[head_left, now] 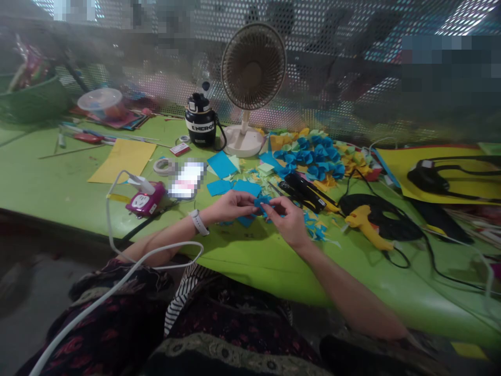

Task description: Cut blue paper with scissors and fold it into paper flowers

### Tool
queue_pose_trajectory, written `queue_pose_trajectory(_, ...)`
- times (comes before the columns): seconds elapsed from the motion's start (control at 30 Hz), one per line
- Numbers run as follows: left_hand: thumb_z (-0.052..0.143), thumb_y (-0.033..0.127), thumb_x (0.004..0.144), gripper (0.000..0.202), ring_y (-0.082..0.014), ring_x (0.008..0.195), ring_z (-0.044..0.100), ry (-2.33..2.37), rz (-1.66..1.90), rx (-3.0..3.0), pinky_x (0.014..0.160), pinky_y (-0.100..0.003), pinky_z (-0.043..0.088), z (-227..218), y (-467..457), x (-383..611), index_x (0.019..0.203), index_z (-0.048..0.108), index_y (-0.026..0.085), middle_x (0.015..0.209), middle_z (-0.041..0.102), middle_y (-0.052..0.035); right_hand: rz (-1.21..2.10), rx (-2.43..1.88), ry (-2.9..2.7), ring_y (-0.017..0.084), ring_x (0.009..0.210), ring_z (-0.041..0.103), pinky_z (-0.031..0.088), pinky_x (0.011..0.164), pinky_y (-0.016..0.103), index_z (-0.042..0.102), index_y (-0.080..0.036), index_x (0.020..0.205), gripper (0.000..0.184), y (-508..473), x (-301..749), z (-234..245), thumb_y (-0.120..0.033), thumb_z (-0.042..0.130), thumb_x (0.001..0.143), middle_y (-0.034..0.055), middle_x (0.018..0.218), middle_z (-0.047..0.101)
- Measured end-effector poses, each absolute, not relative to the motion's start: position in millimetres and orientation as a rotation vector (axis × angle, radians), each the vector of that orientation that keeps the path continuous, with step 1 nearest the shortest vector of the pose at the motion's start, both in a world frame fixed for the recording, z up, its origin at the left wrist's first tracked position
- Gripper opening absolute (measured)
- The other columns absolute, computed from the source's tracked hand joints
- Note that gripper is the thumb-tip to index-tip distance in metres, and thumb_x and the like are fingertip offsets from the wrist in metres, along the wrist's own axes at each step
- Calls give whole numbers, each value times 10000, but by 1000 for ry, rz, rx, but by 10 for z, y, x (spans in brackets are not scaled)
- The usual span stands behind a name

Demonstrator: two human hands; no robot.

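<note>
A small piece of blue paper (261, 201) is held between my two hands, just above the table's front edge. My left hand (235, 204) pinches its left side, with a white watch on the wrist. My right hand (287, 218) grips the other side between thumb and fingers. How the piece is folded is too small to make out. Behind the hands lie flat blue paper squares (223, 164) and pale green scraps. A pile of blue paper flowers (313, 154), with yellow ones around it, sits to the right, and a black stapler (303, 192) lies in front of that pile.
A yellow glue gun (368, 227) rests at the right with its black cord. A fan (254, 68) and black bottle (200, 122) stand at the back. Leftward are a lit phone (188, 180), tape roll (164, 166), purple power strip (145, 201) and yellow sheet (123, 161). A white cable (117, 292) crosses my left forearm.
</note>
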State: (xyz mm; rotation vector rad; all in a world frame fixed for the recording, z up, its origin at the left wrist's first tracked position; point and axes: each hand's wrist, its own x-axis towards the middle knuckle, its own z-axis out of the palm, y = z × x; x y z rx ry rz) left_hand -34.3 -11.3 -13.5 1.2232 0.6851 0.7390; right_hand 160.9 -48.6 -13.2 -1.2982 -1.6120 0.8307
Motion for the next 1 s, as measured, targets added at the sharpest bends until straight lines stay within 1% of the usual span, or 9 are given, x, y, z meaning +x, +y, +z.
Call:
queue_pose_trajectory(0.27, 799, 257, 743, 221, -123, 735, 708, 685, 735, 1262, 713, -263, 597, -157, -101, -347, 902, 715, 127, 837, 759, -49, 820, -1289, -1632, 180, 552, 615, 477, 570, 313, 605, -233, 802, 382, -478, 1626, -165, -607, 679, 802, -5, 606, 627)
queue_pose_trajectory(0.53, 799, 295, 753, 263, -123, 716, 700, 689, 721, 1297, 713, -267, 600, -184, -91, -360, 913, 712, 105, 819, 749, -54, 779, -1289, -1630, 153, 532, 590, 454, 535, 283, 601, -216, 790, 378, -473, 1616, -176, -587, 672, 808, -16, 599, 604)
queue_pose_trajectory(0.73, 794, 263, 759, 235, -113, 710, 698, 691, 707, 1271, 718, -258, 598, -181, -85, -366, 919, 719, 109, 814, 751, -47, 766, -1282, -1633, 136, 525, 548, 428, 530, 276, 599, -217, 788, 362, -464, 1617, -213, -569, 680, 807, -22, 601, 589)
queue_pose_trajectory(0.87, 814, 266, 738, 245, -130, 744, 713, 686, 691, 1216, 720, -263, 602, -170, -75, -373, 904, 722, 111, 844, 760, -63, 854, -1286, -1534, 137, 561, 559, 448, 531, 272, 555, -223, 824, 411, -445, 1623, -176, -602, 704, 772, -12, 682, 607)
queue_pose_trajectory(0.93, 832, 293, 717, 280, -146, 758, 722, 684, 668, 1195, 716, -274, 608, -162, -68, -378, 897, 723, 108, 862, 763, -76, 955, -1284, -1495, 131, 545, 545, 442, 510, 263, 524, -228, 815, 445, -431, 1633, -144, -642, 682, 773, -25, 661, 578)
queue_pose_trajectory(1.0, 850, 319, 693, 311, -150, 745, 724, 676, 630, 1186, 709, -277, 613, -150, -61, -385, 886, 727, 108, 858, 764, -80, 1104, -1272, -1531, 121, 500, 508, 420, 483, 258, 505, -228, 763, 470, -424, 1641, -115, -680, 632, 791, -40, 599, 533)
